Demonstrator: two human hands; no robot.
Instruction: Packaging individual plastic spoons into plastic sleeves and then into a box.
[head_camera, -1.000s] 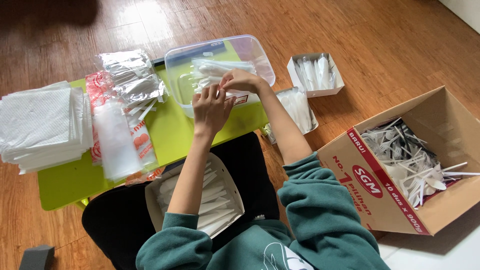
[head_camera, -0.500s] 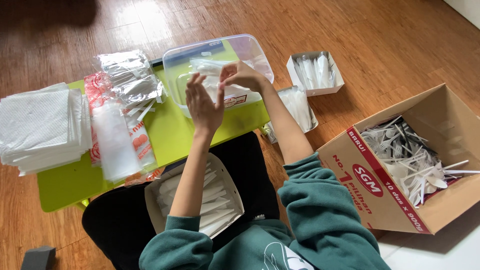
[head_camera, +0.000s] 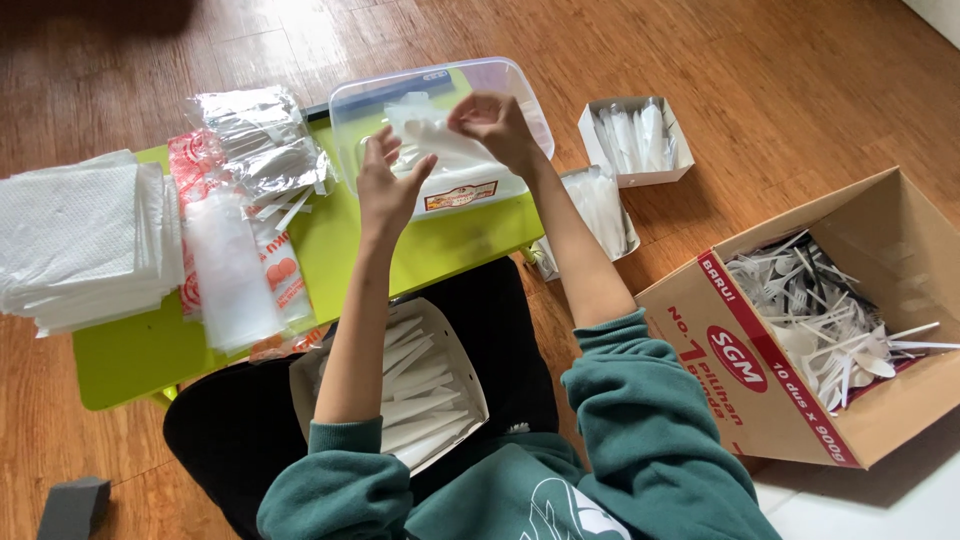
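My right hand (head_camera: 497, 125) pinches the top of a clear plastic packet (head_camera: 440, 150) and holds it up over a clear plastic tub (head_camera: 500, 80). Beside the packet, my left hand (head_camera: 388, 188) is raised with its fingers spread, its fingertips at the packet's left edge. The tub stands on a lime green low table (head_camera: 330, 260). On my lap lies a white tray (head_camera: 425, 385) holding several wrapped white packets.
A stack of white napkins (head_camera: 85, 235) and piles of clear plastic sleeves (head_camera: 240, 230) lie on the table's left. Two small white boxes (head_camera: 635, 140) of wrapped cutlery sit on the wooden floor. A cardboard box (head_camera: 810, 320) of white plastic cutlery stands at right. A grey block (head_camera: 72, 505) lies bottom left.
Both hands rose out of the tub. My right hand lifted a clear packet, and my left hand opened beside it.
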